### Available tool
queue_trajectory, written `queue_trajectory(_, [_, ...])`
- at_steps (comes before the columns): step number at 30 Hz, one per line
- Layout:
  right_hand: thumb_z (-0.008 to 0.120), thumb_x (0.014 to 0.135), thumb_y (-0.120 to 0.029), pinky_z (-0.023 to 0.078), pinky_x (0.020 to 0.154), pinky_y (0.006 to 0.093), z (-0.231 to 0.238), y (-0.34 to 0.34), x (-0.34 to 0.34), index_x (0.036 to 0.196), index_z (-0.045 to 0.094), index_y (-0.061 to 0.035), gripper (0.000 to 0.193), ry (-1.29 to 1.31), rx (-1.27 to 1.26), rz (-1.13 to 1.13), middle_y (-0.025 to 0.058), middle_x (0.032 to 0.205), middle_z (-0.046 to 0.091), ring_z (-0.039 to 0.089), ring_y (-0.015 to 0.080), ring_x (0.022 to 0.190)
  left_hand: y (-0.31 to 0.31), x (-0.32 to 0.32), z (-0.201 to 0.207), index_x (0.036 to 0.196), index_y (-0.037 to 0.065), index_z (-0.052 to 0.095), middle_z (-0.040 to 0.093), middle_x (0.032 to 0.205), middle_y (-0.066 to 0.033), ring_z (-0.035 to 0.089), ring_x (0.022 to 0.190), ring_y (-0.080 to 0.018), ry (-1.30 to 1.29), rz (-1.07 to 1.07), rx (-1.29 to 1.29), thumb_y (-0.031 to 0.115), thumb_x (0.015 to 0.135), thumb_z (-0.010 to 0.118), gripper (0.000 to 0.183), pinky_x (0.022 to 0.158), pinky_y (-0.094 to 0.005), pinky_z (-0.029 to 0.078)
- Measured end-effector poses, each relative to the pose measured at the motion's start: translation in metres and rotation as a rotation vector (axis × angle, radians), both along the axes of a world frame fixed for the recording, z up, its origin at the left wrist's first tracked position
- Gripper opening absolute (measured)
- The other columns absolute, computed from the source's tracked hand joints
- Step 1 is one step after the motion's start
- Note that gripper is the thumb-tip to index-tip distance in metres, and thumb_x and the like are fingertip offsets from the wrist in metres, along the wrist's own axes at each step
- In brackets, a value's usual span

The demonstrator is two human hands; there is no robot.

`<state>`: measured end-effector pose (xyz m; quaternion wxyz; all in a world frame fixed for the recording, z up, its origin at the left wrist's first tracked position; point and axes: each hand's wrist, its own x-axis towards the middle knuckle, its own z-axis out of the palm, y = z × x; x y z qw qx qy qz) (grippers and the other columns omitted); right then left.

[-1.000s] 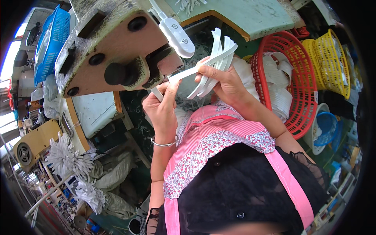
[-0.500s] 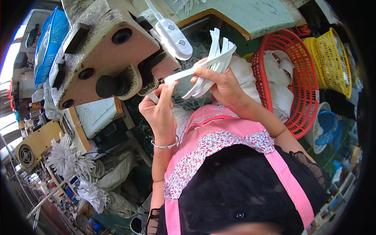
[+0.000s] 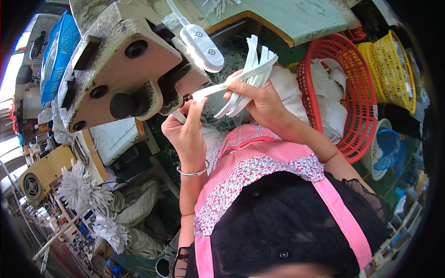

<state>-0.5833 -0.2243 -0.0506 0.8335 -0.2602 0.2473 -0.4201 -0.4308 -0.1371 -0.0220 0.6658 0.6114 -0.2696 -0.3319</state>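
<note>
My right hand [image 3: 252, 92] is closed round a bundle of narrow white strips [image 3: 260, 69], whose ends stick up and hang below the fingers. One strip runs leftward out of it to my left hand [image 3: 185, 129]. The left thumb and forefinger pinch that strip near the head of an industrial sewing machine [image 3: 134, 69]. Another length of white strip shows between the left fingers. The machine head hides what lies behind the left fingertips. A white lamp [image 3: 202, 48] with two buttons hangs beside the head, above my hands.
To the right stands a red basket [image 3: 366, 92] with wide white bands inside. Yellow baskets [image 3: 394, 72] and a blue basin [image 3: 388, 149] are beyond it. A pale green tabletop [image 3: 296, 21] lies ahead. Bunches of white strips [image 3: 83, 187] hang at the left.
My left hand has shifted slightly left and down with the pinched strip. The right hand keeps its hold almost in place. The view has turned a little, so the machine head sits slightly lower left.
</note>
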Motion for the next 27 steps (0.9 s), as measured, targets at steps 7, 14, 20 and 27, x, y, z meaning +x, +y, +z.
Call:
queue_trajectory(7, [0.069,0.091,-0.004,0.058,0.076,0.0292,-0.005,-0.008,0.003,0.110,0.063,-0.0020,0.020,0.016,-0.080,0.027,0.0097,0.091,0.070,0.071,0.0178,0.084,-0.001,0.002,-0.004,0.091,-0.005,0.072,0.074,0.081,-0.0096,0.039,0.050,-0.0009,-0.063,0.008,-0.039,0.002,0.090,0.070,0.007,0.046,-0.0190,0.025])
queue_trajectory(14, [0.070,0.089,-0.004,0.059,0.073,0.0296,-0.006,-0.009,0.008,0.107,0.065,0.0021,0.019,0.034,-0.066,-0.004,0.0121,0.091,0.071,0.072,0.0187,0.081,-0.001,0.005,0.000,0.090,-0.006,0.072,0.071,0.077,-0.0064,0.038,0.050,-0.0010,-0.119,0.007,-0.042,0.002,0.089,0.070,0.008,0.046,-0.0192,0.024])
queue_trajectory(20, [0.071,0.086,-0.002,0.061,0.071,0.0287,0.008,-0.010,0.018,0.102,0.066,0.0037,0.018,0.064,-0.040,0.019,0.0134,0.091,0.072,0.073,0.0186,0.079,0.004,0.005,-0.003,0.091,-0.005,0.073,0.069,0.074,-0.0048,0.034,0.049,0.0005,-0.042,0.085,-0.051,0.004,0.090,0.069,0.009,0.045,-0.0192,0.022])
queue_trajectory(27, [0.071,0.087,-0.006,0.060,0.069,0.0268,0.014,-0.005,0.030,0.102,0.068,0.0058,0.019,0.044,-0.035,0.140,0.0132,0.091,0.072,0.072,0.0175,0.078,0.019,0.014,-0.004,0.091,-0.007,0.071,0.050,0.059,0.0042,0.028,0.046,0.0010,0.125,0.145,-0.096,0.006,0.091,0.067,0.014,0.043,-0.0203,0.017])
